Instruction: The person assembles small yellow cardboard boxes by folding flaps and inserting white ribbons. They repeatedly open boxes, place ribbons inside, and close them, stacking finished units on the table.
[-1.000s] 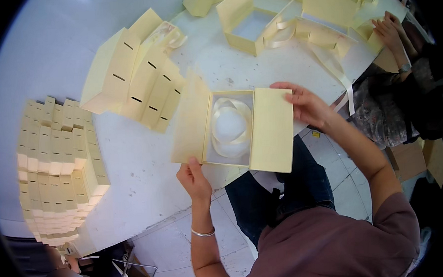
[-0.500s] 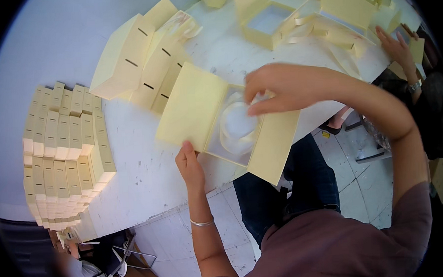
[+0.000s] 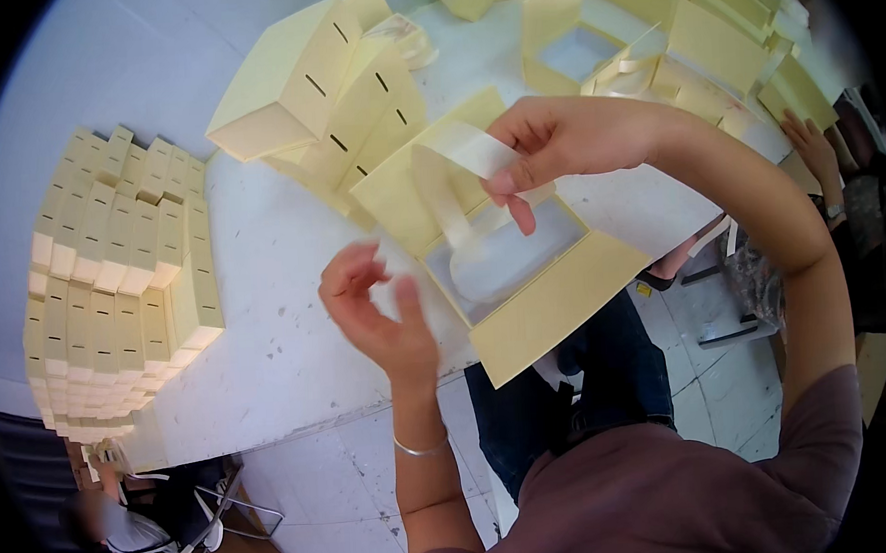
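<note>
**Pinched a pale ribbon (image 3: 471, 150) above an open cream box (image 3: 555, 316)**

Gripped the ribbon between thumb and fingers of the right hand (image 3: 571, 140), in a raised loop over the box, with the lower part running down into the pale interior. Had the left hand (image 3: 380, 320) unloaded, fingers loosely curled and spread, slightly blurred, just beside the box's left edge; saw no clear contact.

Placed the box at the near edge of the worktop (image 3: 273, 285), one flap laid back toward the upper left, the other reaching past the edge above the lap. Judged best for handling the ribbon: light pinch, band flat and untwisted, no creasing, left hand steadying the rim against sliding.

Noted slotted boxes (image 3: 303, 84) piled beyond, a tall stack (image 3: 111, 254) at far left, a second open box (image 3: 553, 15) farther up, a co-worker's hand (image 3: 812, 147) at far right.

Found no brand, label or readable writing; marked only plain dark slots on the stacked boxes.
</note>
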Demonstrator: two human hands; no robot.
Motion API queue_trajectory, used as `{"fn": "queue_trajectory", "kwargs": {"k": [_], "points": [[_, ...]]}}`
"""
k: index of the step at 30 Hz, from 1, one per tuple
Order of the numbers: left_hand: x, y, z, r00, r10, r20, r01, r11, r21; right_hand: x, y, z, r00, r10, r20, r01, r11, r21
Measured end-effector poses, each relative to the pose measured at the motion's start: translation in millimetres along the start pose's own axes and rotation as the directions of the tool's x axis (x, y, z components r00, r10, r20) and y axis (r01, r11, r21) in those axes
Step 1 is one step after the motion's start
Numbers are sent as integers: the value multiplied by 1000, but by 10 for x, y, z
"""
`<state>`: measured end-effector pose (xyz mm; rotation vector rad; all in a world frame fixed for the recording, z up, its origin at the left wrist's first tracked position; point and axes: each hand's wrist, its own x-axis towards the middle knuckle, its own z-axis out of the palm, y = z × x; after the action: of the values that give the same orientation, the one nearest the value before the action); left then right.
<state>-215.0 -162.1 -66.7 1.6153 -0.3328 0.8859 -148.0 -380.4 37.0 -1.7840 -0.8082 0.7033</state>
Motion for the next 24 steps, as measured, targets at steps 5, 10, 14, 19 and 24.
{"fn": "queue_trajectory", "kwargs": {"k": [5, 10, 14, 19, 24], "points": [[360, 540, 354, 906, -200, 374, 369, 805, -464, 15, -472, 98, 980, 16, 196, -10, 999, -32], [379, 260, 64, 569, -292, 769, 630, 755, -179, -182, -598, -178, 990, 139, 23, -135, 983, -123], [292, 361, -52, 713, -406, 571, 330, 914, 238, -321, -583, -598, 949, 314, -25, -285, 820, -496], [281, 460, 196, 800, 68, 596, -501, 624, 600, -138, -192, -359, 968, -102, -228, -44, 828, -559], [316, 499, 315, 807, 156, 569, -521, 641, 563, 99, -13, 55, 991, 42, 129, -51, 997, 66]]}}
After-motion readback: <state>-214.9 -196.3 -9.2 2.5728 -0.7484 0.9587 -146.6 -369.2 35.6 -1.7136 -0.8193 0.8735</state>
